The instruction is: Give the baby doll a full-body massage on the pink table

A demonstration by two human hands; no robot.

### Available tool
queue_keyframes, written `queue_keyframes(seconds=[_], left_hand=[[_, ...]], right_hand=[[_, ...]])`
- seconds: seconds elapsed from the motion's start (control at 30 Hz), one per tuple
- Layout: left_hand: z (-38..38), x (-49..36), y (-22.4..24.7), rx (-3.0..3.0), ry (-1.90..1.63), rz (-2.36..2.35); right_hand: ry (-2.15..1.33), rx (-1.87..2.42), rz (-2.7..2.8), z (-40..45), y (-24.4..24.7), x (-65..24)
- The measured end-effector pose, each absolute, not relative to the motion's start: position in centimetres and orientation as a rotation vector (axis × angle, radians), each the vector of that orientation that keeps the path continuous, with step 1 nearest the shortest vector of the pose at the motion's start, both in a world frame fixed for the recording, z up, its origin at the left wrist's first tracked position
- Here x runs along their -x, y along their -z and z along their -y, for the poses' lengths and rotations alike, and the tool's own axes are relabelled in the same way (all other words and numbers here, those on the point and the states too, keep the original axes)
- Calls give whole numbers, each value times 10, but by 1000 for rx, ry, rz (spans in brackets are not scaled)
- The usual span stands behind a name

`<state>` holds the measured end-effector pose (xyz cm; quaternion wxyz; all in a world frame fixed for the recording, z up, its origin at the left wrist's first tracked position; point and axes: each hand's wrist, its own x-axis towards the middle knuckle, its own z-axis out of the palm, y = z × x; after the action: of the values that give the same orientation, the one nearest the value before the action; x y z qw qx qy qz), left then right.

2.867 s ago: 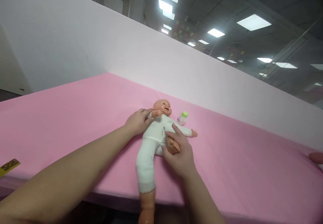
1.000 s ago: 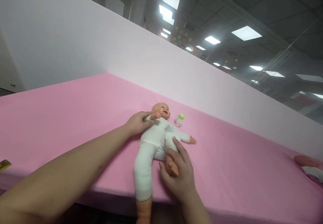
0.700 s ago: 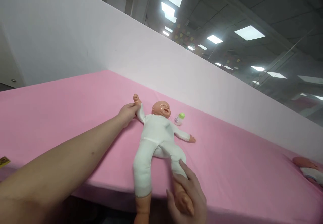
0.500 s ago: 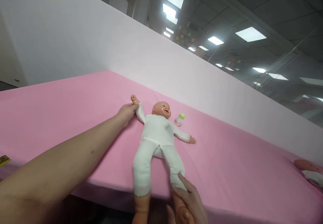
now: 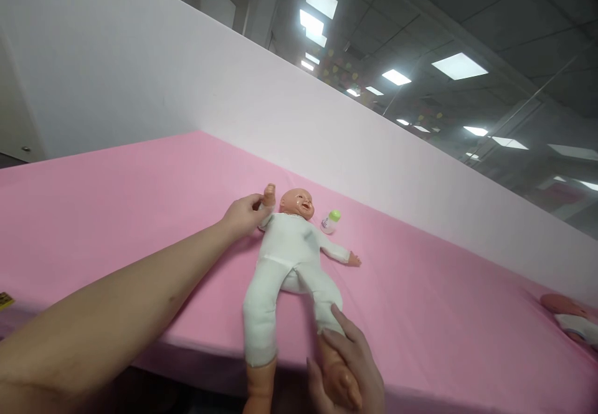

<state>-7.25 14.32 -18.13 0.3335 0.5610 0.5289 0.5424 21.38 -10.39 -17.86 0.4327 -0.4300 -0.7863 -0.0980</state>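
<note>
A baby doll [image 5: 289,243] in a white outfit lies on its back on the pink-covered surface [image 5: 420,314], its lower legs reaching over the front edge. My left hand [image 5: 247,215] is closed round the doll's forearm on the left, near its small fist, which points up. Around the doll's lower leg on the right, my right hand [image 5: 352,364] is wrapped, with the bare foot in its palm. Beside the doll's head lies a small clear bottle with a green cap [image 5: 331,221].
A white wall panel [image 5: 280,103] rises behind the pink surface. Another doll [image 5: 567,317] lies at the far right edge. A yellow label [image 5: 5,300] shows at the left front edge.
My left hand has moved right and bent the doll's arm in toward its head. The doll's foot has turned and lifted slightly in my right hand.
</note>
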Motion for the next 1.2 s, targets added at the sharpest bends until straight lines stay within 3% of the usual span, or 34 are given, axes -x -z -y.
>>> queue_keyframes(seconds=[0.17, 0.27, 0.6, 0.9, 1.2], left_hand=[[-133, 57, 180, -2174, -1167, -1208], [-133, 55, 181, -2305, -1082, -1190], [-135, 64, 178, -2056, -1115, -1159], [-140, 71, 180, -1797, -1156, -1135], [-158, 86, 190, -1513, -1323, -1187]], right_hand=[[258, 1086, 1871, 81, 156, -200], [266, 1111, 1754, 60, 155, -194], [77, 1348, 1885, 8, 172, -171], [270, 1145, 1811, 54, 169, -192], [390, 1223, 1844, 96, 187, -233]])
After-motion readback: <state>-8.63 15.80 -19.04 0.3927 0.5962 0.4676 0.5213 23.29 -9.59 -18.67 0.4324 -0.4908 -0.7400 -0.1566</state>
